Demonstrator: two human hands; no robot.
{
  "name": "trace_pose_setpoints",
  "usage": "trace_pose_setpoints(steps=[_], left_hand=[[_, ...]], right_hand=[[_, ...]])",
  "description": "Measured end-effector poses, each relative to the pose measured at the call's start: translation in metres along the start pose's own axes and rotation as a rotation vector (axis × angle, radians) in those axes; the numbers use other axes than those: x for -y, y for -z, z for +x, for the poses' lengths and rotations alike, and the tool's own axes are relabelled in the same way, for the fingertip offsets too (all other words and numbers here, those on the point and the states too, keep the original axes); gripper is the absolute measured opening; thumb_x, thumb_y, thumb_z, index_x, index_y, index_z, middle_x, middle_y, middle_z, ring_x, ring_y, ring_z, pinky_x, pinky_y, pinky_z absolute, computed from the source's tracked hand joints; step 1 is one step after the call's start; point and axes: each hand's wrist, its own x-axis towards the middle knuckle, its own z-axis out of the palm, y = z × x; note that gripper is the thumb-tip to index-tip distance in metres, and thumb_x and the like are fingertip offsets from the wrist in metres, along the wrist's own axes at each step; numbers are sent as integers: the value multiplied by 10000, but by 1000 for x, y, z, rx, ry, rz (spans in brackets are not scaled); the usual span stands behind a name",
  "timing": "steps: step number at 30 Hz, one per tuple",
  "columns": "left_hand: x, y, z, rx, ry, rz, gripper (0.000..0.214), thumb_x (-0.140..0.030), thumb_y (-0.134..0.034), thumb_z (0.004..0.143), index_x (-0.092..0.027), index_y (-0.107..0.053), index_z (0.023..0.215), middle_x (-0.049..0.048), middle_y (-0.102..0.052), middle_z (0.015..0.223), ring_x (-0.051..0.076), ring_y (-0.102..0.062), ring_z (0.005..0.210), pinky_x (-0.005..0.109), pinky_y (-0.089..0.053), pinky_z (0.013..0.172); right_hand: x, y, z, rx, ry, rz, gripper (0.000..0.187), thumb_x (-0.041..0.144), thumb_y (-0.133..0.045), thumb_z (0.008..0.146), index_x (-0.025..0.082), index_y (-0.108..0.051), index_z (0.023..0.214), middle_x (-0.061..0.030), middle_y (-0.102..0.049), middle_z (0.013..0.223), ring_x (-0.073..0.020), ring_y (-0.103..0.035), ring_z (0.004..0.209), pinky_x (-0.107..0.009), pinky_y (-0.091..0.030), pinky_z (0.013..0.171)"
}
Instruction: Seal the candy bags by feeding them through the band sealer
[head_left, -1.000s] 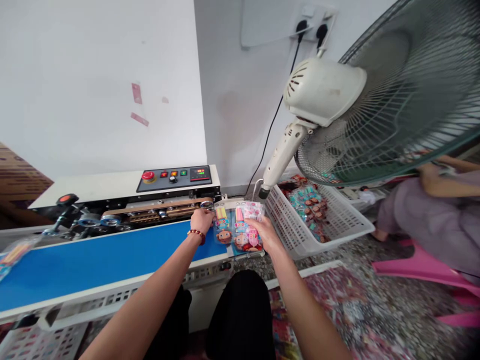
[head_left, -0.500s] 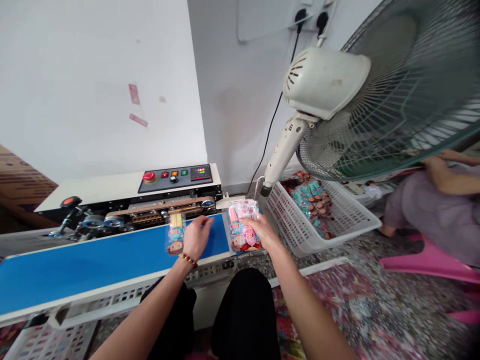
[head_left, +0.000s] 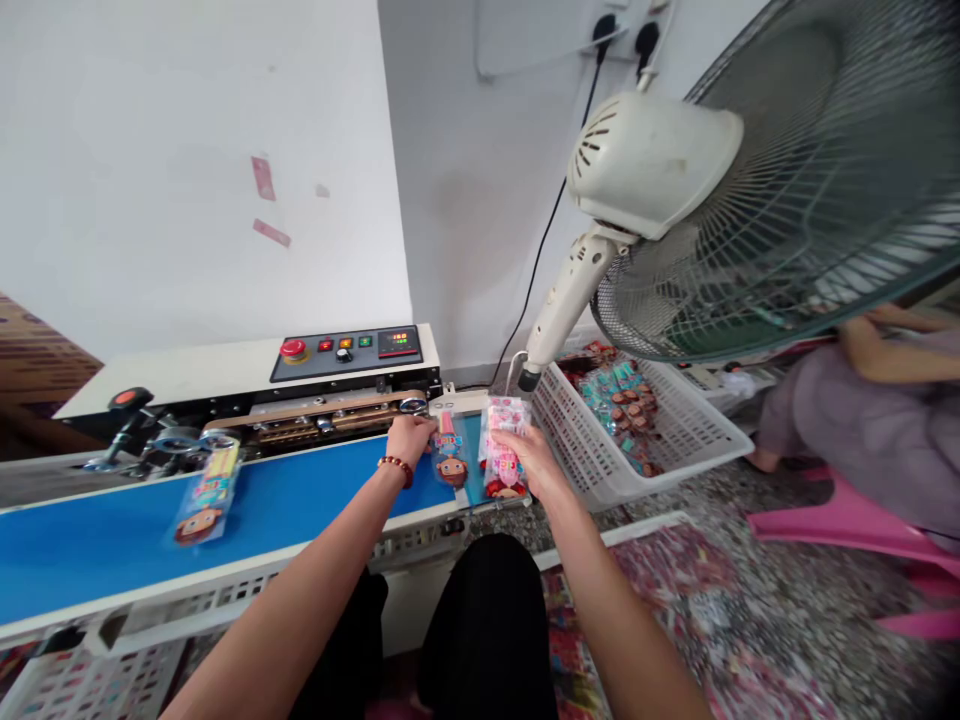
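My left hand (head_left: 409,437) pinches the top of a cartoon-printed packet (head_left: 448,458) at the right end of the blue conveyor belt (head_left: 112,535), beside the sealer's intake. A beaded bracelet circles that wrist. My right hand (head_left: 525,455) grips a small stack of similar packets (head_left: 501,448) just right of the belt's end. Another packet (head_left: 205,492) lies flat on the belt further left, under the sealing rollers (head_left: 180,440).
The sealing machine's control panel (head_left: 346,350) has a red button and lit display. A white basket (head_left: 675,440) of packets stands to the right under a large fan (head_left: 750,190). Another person (head_left: 870,420) sits at far right by a pink stool. A white crate (head_left: 82,680) sits below the belt.
The packet my left hand released has ridden the belt leftward. My left hand returned to the right end and now holds a new packet from the stack.
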Motion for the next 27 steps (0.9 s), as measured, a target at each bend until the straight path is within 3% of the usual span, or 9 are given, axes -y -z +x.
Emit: trace_pose_setpoints(steps=[7, 10, 12, 13, 14, 16, 19, 22, 27], left_hand=[[22, 59, -4, -89, 50, 240, 211, -287, -617, 842, -189, -694, 672, 70, -662, 622, 237, -668, 629, 302, -467, 639], [35, 75, -25, -321, -9, 354, 265, -365, -633, 860, -166, -715, 1014, 152, -715, 999, 310, -699, 888, 360, -516, 749], [38, 69, -41, -522, -128, 372, 455, -413, -640, 863, -160, -633, 1241, 197, -633, 1243, 340, -660, 1067, 396, -530, 823], [37, 61, -48, -544, -208, 357, 469, -418, -629, 873, -167, -618, 1268, 195, -613, 1276, 336, -644, 1107, 397, -529, 853], [34, 50, -54, -484, -284, 323, 418, -409, -613, 886, -181, -641, 1234, 174, -633, 1243, 317, -645, 1098, 381, -526, 871], [23, 24, -57, -218, -359, 198, 279, -390, -576, 912, -203, -708, 1071, 112, -706, 1053, 262, -673, 960, 325, -521, 837], [6, -11, -48, 78, -278, -31, 227, -371, -593, 887, -189, -726, 861, 43, -710, 793, 190, -642, 718, 257, -489, 688], [-3, -27, -34, 100, -162, -179, 150, -299, -653, 809, -172, -704, 749, 7, -660, 666, 149, -589, 602, 228, -443, 600], [-3, -22, -25, 58, -99, -291, 125, -271, -679, 779, -157, -678, 726, -8, -641, 628, 122, -581, 520, 220, -435, 566]], right_hand=[[-1, -13, 0, 48, -8, -12, 432, 385, -888, 520, 187, -727, 869, -26, -766, 770, -213, -704, 660, -314, -554, 659], [-2, -21, 1, 92, 10, -14, 423, 411, -900, 531, 188, -730, 848, -28, -773, 787, -210, -710, 679, -302, -548, 670], [-2, -24, 1, 132, 10, -12, 416, 412, -904, 537, 186, -740, 845, -30, -777, 795, -208, -714, 696, -295, -548, 684], [-2, -25, 1, 151, 2, -16, 409, 406, -903, 538, 186, -745, 844, -30, -779, 800, -207, -714, 703, -292, -546, 688], [-2, -25, 0, 168, -6, -26, 395, 400, -898, 546, 187, -750, 845, -29, -781, 805, -204, -712, 706, -288, -543, 687], [-1, -25, -1, 193, -17, -55, 353, 385, -872, 576, 192, -756, 847, -21, -780, 806, -194, -703, 701, -278, -533, 676], [-3, -21, -1, 200, -12, -96, 285, 364, -823, 614, 199, -753, 835, -2, -767, 778, -176, -679, 671, -263, -510, 648], [-5, -17, 0, 172, 12, -122, 261, 350, -793, 633, 200, -750, 842, 8, -760, 770, -165, -667, 666, -256, -501, 652], [-6, -17, 5, 92, 29, -110, 289, 354, -794, 615, 197, -752, 854, -14, -782, 827, -205, -707, 736, -294, -537, 700]])
